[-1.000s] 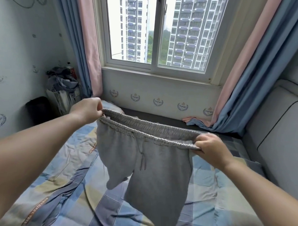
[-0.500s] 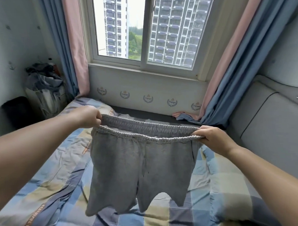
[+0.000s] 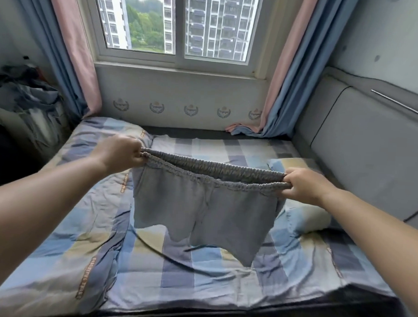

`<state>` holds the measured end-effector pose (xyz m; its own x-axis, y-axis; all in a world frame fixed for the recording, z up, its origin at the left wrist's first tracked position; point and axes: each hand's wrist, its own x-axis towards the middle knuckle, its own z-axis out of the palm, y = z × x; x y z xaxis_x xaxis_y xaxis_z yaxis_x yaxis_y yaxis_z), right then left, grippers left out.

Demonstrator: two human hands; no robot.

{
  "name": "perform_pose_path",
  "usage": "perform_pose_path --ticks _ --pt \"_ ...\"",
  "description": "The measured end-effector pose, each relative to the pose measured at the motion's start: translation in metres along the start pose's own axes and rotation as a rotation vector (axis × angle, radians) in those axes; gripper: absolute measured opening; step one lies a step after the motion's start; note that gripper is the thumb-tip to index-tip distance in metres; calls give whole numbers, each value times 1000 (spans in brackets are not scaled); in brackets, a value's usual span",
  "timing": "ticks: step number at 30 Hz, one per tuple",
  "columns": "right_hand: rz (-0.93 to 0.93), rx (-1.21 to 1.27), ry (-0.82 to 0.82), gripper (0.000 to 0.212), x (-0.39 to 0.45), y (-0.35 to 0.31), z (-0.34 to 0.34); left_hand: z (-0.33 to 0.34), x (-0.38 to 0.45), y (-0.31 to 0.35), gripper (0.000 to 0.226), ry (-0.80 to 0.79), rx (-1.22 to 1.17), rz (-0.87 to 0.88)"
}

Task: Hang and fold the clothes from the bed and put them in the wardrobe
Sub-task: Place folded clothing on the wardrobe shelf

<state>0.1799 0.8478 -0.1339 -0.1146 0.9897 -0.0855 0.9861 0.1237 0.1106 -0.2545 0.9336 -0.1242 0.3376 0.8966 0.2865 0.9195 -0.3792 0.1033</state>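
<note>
A pair of grey shorts (image 3: 201, 210) with an elastic waistband hangs spread out in the air above the bed (image 3: 152, 270). My left hand (image 3: 119, 153) grips the left end of the waistband. My right hand (image 3: 304, 185) grips the right end, a little lower. Both legs of the shorts hang free, and their hems float just above the checked bedcover. The wardrobe is out of view.
A window with pink and blue curtains (image 3: 286, 73) stands behind the bed. The grey padded headboard (image 3: 360, 151) runs along the right. A pile of clothes on a basket (image 3: 27, 99) sits at the left wall. A pillow (image 3: 303, 216) lies at the right.
The view has tilted down and the shorts now hang lower over the bed. Both hands keep their hold on the waistband, and the legs have swung out flat.
</note>
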Motion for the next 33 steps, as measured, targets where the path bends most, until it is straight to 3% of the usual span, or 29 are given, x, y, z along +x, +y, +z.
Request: perform_pose_path --ticks 4,9,13,16,21,26,30,33 --pt "6 93 137 27 -36 -17 11 2 -41 -7 23 24 -196 -22" --pt "-102 232 377 13 -91 -37 27 12 -95 -7 21 -96 -181 -53" --pt "-65 350 356 20 -122 -47 41 22 -143 6 21 -171 -111 -193" --pt "-34 354 350 21 -135 -53 57 32 -166 22 22 -84 -6 -233" --pt "-39 241 460 15 -137 -57 75 54 -176 33 23 -33 -238 -413" --pt "78 371 334 14 -89 -49 96 95 -144 21 20 58 -609 -595" --pt "181 459 250 19 -13 -46 138 160 -94 7 20 61 -573 -668" --pt "285 540 188 22 54 -46 182 219 -45 -10 21 -43 -581 -691"
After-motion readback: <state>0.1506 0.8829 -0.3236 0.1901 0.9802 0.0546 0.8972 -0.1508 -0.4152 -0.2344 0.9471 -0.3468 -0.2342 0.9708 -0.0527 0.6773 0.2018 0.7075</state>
